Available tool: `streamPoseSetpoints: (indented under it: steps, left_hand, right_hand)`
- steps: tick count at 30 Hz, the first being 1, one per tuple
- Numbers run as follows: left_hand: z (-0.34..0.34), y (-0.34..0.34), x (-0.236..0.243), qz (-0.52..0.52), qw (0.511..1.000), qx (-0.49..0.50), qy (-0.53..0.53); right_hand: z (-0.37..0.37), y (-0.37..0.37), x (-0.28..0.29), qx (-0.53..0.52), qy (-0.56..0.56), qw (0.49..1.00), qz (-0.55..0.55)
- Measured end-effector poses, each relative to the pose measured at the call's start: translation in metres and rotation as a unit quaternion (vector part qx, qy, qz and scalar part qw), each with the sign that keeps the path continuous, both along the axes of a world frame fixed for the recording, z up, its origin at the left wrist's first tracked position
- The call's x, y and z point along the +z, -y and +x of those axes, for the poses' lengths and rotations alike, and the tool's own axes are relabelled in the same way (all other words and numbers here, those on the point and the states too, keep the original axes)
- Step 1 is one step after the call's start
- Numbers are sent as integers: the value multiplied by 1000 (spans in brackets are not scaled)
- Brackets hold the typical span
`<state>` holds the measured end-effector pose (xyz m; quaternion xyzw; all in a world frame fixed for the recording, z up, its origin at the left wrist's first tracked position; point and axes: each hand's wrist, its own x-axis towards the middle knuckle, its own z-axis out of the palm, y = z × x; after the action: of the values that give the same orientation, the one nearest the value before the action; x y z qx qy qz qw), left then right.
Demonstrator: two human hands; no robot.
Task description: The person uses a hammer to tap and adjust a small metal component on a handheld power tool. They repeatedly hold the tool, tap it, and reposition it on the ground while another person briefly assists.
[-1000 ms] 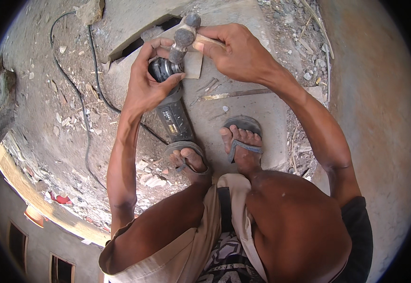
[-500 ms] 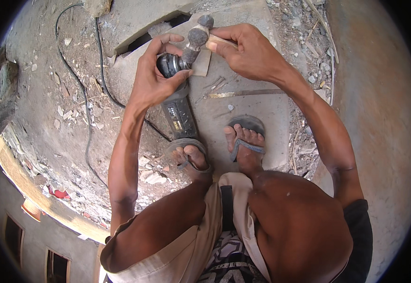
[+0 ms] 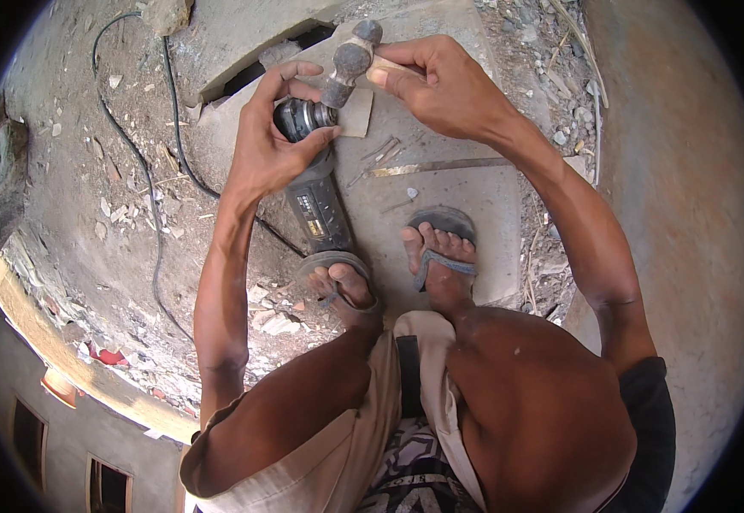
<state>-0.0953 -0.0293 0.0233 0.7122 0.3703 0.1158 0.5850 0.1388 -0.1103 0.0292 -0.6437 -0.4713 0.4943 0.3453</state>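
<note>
A black angle grinder (image 3: 314,205) lies lengthwise on the concrete slab, its gear head at the far end and its rear end by my left sandal. My left hand (image 3: 256,152) is closed round the gear head, with the thumb on the near side and the fingers curved over the far side. The metal spindle end of the grinder points right. In my right hand (image 3: 457,94) is a ball-peen hammer (image 3: 352,60), gripped by its light wooden handle close to the head. Its flat face hangs just above the spindle end, tilted down.
A black cable (image 3: 145,162) loops over the dirt at left. Beyond the hands a slot (image 3: 278,61) opens in the concrete slab (image 3: 466,201). Thin metal strips (image 3: 385,152) and a flat bar (image 3: 440,166) lie on it. My sandalled feet flank the near end; rubble borders the wall at right.
The hammer head has risen slightly away from the grinder's spindle end. My left hand keeps its hold on the gear head; the whole view has shifted a little.
</note>
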Motion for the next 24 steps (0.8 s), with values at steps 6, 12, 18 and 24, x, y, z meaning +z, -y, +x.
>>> streamPoseSetpoints:
  steps: [6,12,18,24]
  left_hand:
    - [1,-1,-1,43,999,-12,0]
    - [2,1,-2,45,999,-5,-1]
    - [2,1,-4,44,999,5,19]
    - [-1,2,-7,26,1000,8,8]
  right_hand:
    - [2,2,0,65,24,998,12]
    - [-3,3,5,29,4,1000,-3]
    - [-1,0,7,39,18,999,17]
    - [-10,0,10,-57,-9,998,15]
